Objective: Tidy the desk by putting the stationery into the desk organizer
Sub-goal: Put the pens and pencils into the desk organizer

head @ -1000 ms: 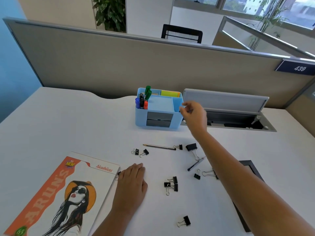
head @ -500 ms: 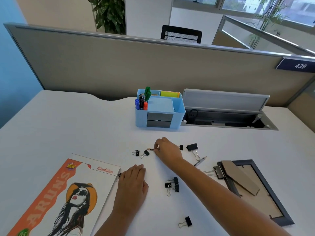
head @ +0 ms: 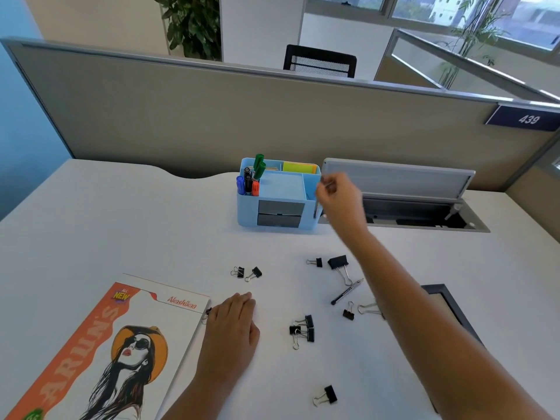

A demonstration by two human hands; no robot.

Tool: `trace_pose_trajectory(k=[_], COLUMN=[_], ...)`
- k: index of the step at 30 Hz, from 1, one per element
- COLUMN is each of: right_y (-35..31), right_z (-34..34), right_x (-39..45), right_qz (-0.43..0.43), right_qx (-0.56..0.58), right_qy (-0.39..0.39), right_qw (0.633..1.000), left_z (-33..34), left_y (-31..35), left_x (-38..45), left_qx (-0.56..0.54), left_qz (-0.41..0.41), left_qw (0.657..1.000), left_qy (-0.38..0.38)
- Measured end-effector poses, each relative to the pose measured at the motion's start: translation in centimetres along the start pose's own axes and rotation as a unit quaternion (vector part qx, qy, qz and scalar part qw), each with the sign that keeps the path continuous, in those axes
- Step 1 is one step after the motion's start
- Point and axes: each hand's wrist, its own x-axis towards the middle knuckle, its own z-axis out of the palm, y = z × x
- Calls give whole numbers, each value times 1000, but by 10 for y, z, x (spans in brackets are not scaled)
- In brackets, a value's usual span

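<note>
Your right hand pinches a pencil over the right end of the blue organizer at the counter's far side, while your left hand lies flat near you.

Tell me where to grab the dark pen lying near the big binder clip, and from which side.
Pinch the pen mid-barrel from above, fingers across its slanted length. It lies flat on the desk, so only the top is free. Its upper tip ends close to the large binder clip's wire handles; staying toward the middle or lower end likely avoids them.
</note>
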Motion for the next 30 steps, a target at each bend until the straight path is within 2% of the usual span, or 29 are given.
trace_pose_trajectory(k=[2,4,8,13,15,19,21,23,26,30], right_y=[-4,-3,5,19,25,51,71,90,110,122], right_z=[-13,-15,-5,-12,-17,-29,-38,-45,-49,-47], right_x=[25,43,58,47,35,7,-6,-18,-43,-65], right_qz=[23,41,56,67,58,24,36,42,43,8], right_qx=[42,37,-2,-47,-99,-264,-312,-358,-401,-412], right_qy=[53,62,-9,-36,-94,-285,-346,-371,-375,-344], right_qw=[997,997,998,996,989,921,884,856,834,843], left_z=[-1,0,1,1,2,3,3,3,3,4], left_y=[0,0,-1,-1,0,-1,-1,-1,-1,-2], left_x=[0,0,0,0,0,0,-1,-1,-1,-2], left_qx=[0,0,4,9,11,8,7,6,10,17], left_qz=[-1,-1,-2,-3,-2,6,11,13,12,7], left_qw=[1000,1000,1000,1000,1000,1000,1000,999,999,1000], left_qy=[-3,-4,0,4,5,18,29,37,34,17])
